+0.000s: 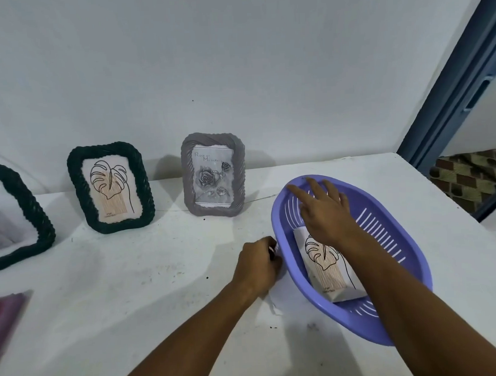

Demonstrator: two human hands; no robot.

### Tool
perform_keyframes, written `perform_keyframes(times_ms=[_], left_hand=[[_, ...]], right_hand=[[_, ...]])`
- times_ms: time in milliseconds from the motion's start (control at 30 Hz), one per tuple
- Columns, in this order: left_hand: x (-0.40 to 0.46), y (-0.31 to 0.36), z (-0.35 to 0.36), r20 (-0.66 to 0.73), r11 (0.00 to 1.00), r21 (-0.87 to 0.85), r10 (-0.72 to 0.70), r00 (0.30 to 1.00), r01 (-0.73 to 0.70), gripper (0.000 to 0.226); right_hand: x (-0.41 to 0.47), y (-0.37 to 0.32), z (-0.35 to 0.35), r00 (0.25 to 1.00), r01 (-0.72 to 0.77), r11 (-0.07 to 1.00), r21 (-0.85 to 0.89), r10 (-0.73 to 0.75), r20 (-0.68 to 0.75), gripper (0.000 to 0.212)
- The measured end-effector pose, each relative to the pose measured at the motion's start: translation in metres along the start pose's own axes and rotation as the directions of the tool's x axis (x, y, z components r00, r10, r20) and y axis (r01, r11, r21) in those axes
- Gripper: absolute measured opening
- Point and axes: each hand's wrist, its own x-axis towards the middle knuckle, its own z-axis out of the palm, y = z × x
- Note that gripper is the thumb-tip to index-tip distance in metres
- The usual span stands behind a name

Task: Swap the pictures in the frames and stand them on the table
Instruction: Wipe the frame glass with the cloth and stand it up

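Observation:
A dark green woven frame [110,188] with a leaf drawing stands at the back of the white table [159,277]. Right of it stands a grey frame [214,175] holding a rose picture. A third dark frame [18,217] is cut off at the left edge. A purple slotted basket [396,232] lies at the right and holds a loose leaf picture [327,272]. My right hand [324,210] reaches into the basket with fingers spread, above the picture's top. My left hand [258,264] is curled at the basket's left rim; whether it holds the rim is hidden.
A blurred red object [5,317] lies at the left edge. The wall stands close behind the frames. The table's right edge runs past the basket, with a blue door frame [450,93] and patterned fabric [468,178] beyond it.

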Motion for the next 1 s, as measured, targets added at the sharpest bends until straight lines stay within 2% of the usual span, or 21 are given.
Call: perform_keyframes(times_ms=[200, 300, 333, 400, 433, 467, 533, 567, 733, 800, 867, 933, 1000], left_hand=[[-0.004, 0.0, -0.036, -0.026, 0.955, -0.271, -0.129, 0.991, 0.117, 0.033], [-0.004, -0.008, -0.06, -0.131, 0.926, -0.364, -0.16, 0.979, 0.102, 0.045], [-0.005, -0.008, -0.069, -0.165, 0.918, -0.386, -0.162, 0.973, 0.087, 0.05], [-0.004, -0.003, -0.084, -0.216, 0.903, -0.428, -0.144, 0.966, 0.039, 0.057], [-0.003, 0.002, -0.091, -0.238, 0.896, -0.443, -0.127, 0.963, 0.008, 0.059], [-0.002, 0.008, -0.097, -0.255, 0.889, -0.457, -0.109, 0.961, -0.02, 0.061], [0.0, 0.023, -0.104, -0.288, 0.868, -0.492, -0.089, 0.954, -0.068, 0.06], [0.001, 0.031, -0.106, -0.298, 0.85, -0.52, -0.085, 0.951, -0.087, 0.058], [0.001, 0.059, -0.106, -0.261, 0.709, -0.693, -0.074, 0.963, -0.133, 0.056], [0.004, 0.06, -0.104, -0.256, 0.698, -0.703, -0.073, 0.964, -0.134, 0.063], [0.007, 0.053, -0.103, -0.258, 0.719, -0.688, -0.12, 0.959, -0.095, 0.068], [0.01, 0.035, -0.1, -0.23, 0.744, -0.668, -0.207, 0.951, 0.0, 0.049], [0.012, 0.011, -0.092, -0.152, 0.745, -0.65, -0.321, 0.935, 0.15, 0.03]], right_hand=[[0.001, 0.001, 0.0, 1.0, -0.002, 0.999, 0.042, 0.001, 0.02, 0.053], [0.003, 0.001, 0.0, 0.999, -0.019, 0.998, 0.063, 0.017, 0.034, 0.051], [0.003, 0.0, 0.0, 1.0, -0.005, 0.997, 0.072, 0.004, 0.002, 0.05], [0.002, -0.006, -0.003, 0.979, 0.114, 0.979, 0.17, -0.082, -0.184, 0.042], [0.002, -0.011, -0.006, 0.953, 0.19, 0.935, 0.298, -0.103, -0.286, 0.036], [-0.001, -0.017, -0.012, 0.94, 0.235, 0.849, 0.473, -0.075, -0.332, 0.028], [-0.004, -0.032, -0.025, 0.969, 0.213, 0.619, 0.756, -0.032, -0.247, 0.017], [-0.005, -0.037, -0.029, 0.981, 0.18, 0.54, 0.822, -0.041, -0.187, 0.015], [-0.006, -0.038, -0.034, 0.991, 0.119, 0.424, 0.898, -0.106, -0.082, 0.018], [-0.007, -0.034, -0.035, 0.993, 0.111, 0.461, 0.88, -0.085, -0.08, 0.018], [-0.005, -0.026, -0.033, 0.995, 0.093, 0.634, 0.767, -0.033, -0.094, 0.02], [-0.002, -0.015, -0.026, 0.998, 0.032, 0.809, 0.586, 0.007, -0.064, 0.03], [0.0, -0.006, -0.019, 0.999, -0.012, 0.885, 0.466, 0.03, -0.031, 0.042]])
